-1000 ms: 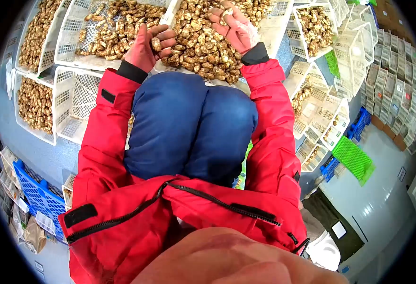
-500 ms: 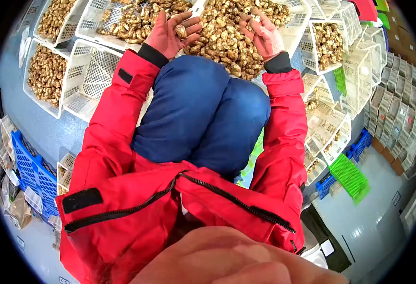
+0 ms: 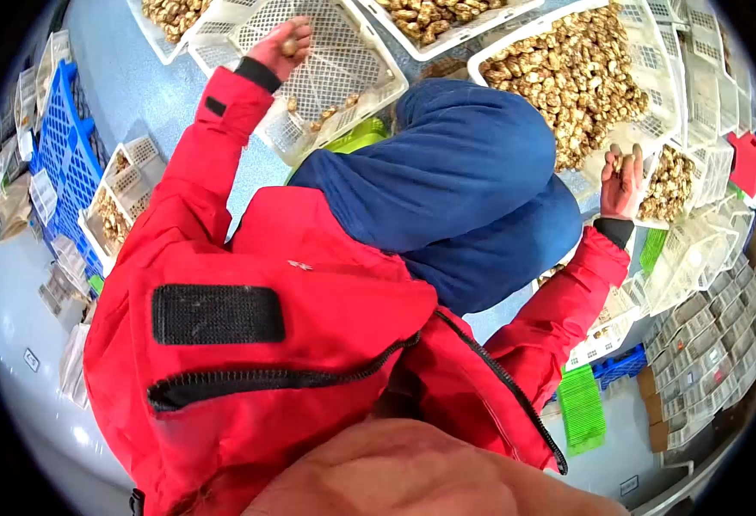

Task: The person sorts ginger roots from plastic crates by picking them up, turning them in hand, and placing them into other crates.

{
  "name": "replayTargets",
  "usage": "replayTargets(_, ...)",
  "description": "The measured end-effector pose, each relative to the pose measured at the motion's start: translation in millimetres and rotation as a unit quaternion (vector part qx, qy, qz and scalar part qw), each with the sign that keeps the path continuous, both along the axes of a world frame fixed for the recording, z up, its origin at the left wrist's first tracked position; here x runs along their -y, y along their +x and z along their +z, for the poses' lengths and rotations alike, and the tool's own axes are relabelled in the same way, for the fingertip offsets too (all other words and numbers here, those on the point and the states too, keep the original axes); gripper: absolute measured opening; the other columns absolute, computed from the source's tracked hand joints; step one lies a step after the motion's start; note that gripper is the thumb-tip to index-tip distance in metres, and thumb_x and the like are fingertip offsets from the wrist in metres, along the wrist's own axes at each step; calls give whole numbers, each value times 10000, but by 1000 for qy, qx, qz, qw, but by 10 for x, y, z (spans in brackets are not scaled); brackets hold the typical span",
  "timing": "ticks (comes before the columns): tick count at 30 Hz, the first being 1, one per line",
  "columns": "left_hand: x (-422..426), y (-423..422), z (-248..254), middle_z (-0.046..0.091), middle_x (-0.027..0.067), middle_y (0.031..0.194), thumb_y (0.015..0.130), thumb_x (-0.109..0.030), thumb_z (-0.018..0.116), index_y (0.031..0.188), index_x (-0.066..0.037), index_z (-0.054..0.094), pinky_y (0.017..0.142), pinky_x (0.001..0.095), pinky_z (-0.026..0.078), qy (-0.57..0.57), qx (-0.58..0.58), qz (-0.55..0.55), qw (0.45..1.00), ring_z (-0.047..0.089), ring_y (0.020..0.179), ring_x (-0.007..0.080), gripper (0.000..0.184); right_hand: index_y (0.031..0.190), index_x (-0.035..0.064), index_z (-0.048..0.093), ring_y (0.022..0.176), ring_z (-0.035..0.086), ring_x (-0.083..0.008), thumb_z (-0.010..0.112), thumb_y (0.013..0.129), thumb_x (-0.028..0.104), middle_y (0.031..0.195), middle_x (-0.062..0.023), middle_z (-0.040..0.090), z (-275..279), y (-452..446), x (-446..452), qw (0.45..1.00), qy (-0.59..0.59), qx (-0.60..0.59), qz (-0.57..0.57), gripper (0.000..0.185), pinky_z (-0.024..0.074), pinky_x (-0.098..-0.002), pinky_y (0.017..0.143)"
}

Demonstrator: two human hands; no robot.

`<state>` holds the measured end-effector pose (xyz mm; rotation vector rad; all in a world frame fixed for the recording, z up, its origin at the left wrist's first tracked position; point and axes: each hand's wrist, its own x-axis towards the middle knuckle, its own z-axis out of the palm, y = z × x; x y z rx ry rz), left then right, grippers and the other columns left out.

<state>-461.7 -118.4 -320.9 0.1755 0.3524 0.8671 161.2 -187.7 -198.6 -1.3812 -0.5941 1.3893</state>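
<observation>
My left hand (image 3: 280, 52) is over a white mesh crate (image 3: 262, 21), fingers curled around a roundish brown bulb (image 3: 289, 47). A few more brown bulbs (image 3: 335, 112) lie in the near end of that crate. At the right, my right hand (image 3: 622, 191) is palm up beside a crate heaped with knobbly brown-and-cream bulbs (image 3: 567, 86). Its fingers are bent around a small brown bulb (image 3: 619, 162), partly hidden by them.
Another white crate of bulbs (image 3: 434, 21) stands between these two at the top. A smaller filled crate (image 3: 672, 185) is right of my right hand. Stacked crates (image 3: 713, 335) and a green mesh piece (image 3: 583, 411) are at far right. A blue pallet (image 3: 68, 163) stands left.
My view and body have turned left. My left hand has moved from the heaped bulbs to the crate with few bulbs; my right hand has drawn back to the heap's near right side.
</observation>
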Motion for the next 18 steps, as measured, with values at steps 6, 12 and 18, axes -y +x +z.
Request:
replayTargets(6,1856,-2235,-1552,588,140,1077,825,-204,538,1008,-20,578,733,393,498,209,-873,-203,392,586,908,263,262,1295,65,327,789,567,-184,552,867,244,1051,-209,540,-73,174,287,1000,0,25,-2,516,466,-207,605)
replayTargets(12,2619,-2127,-2260,592,129,958,849,-266,448,1072,-51,483,653,406,483,165,-633,-307,692,586,759,302,312,1273,65,349,830,554,-180,608,830,250,1044,-152,536,189,81,504,996,-34,72,-43,545,461,-222,660)
replayTargets(18,1832,-771,-1134,622,125,923,804,-97,494,980,-28,559,628,380,541,-466,-556,10,688,635,756,254,199,1267,82,367,811,555,-172,566,856,210,1027,-144,541,169,172,734,997,-11,64,-41,474,447,-198,626)
